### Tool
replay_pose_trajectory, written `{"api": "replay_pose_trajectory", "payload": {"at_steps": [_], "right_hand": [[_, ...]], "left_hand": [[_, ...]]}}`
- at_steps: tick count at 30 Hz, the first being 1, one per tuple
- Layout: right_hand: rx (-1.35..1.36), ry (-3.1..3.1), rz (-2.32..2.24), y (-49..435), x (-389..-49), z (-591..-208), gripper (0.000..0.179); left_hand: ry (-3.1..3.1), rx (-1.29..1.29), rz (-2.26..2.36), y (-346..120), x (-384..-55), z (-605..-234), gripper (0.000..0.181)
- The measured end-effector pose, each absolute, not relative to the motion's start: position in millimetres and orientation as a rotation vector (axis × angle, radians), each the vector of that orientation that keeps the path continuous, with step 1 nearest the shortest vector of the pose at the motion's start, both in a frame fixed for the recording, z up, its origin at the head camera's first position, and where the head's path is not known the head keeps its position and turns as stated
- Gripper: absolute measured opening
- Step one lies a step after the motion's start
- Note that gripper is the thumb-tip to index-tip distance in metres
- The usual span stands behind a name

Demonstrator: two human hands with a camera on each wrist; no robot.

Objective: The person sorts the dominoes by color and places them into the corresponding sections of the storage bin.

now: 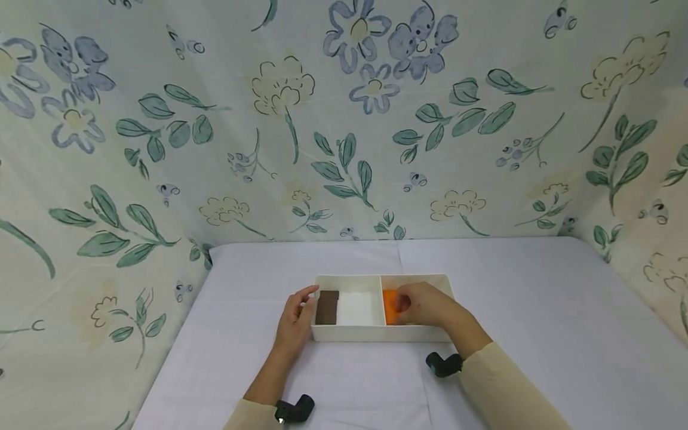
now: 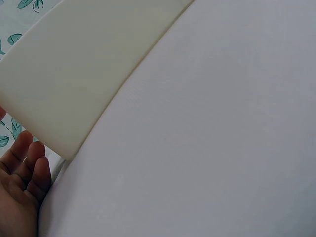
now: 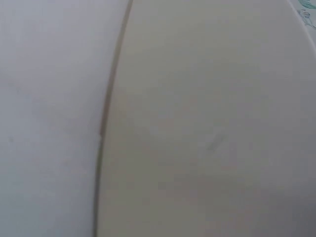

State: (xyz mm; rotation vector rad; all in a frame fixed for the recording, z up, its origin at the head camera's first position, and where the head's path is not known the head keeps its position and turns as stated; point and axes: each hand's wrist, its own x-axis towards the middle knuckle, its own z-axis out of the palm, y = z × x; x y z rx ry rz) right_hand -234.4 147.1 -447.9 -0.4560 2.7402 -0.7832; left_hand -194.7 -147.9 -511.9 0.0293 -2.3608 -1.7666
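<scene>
A white two-compartment tray [image 1: 349,334] lies lengthwise on the table. Its left compartment has a dark brown flat piece [image 1: 326,307] against the left end. In the right compartment is a bright orange flat piece [image 1: 389,306] beside the divider, partly covered by my right hand [image 1: 427,303]. The fingers of that hand bend down to pinch at the orange piece; their tips are mostly hidden. My left hand [image 1: 294,316] rests at the tray's left end, index finger by the rim. The left wrist view shows its loosely bent fingers [image 2: 35,160] beside the tray corner.
A pale lavender-white cloth [image 1: 258,286] covers the table around the tray. Behind and at the sides hangs a floral curtain [image 1: 344,179]. Each wrist wears a small black camera [image 1: 444,364]. The right wrist view shows only the tray's side wall [image 3: 207,123] and cloth.
</scene>
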Motion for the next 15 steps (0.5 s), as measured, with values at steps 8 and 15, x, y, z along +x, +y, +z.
{"api": "replay_pose_trajectory", "payload": {"at_steps": [8, 15], "right_hand": [[-0.486, 2.881, -0.886, 159, -224, -435, 0.010], [-0.300, 3.176, -0.948, 209, -201, -409, 0.014]], "left_hand": [[-2.373, 0.065, -1.760, -150, -192, -510, 0.032], [-2.407, -0.033, -1.695, -165, -192, -503, 0.036]]}}
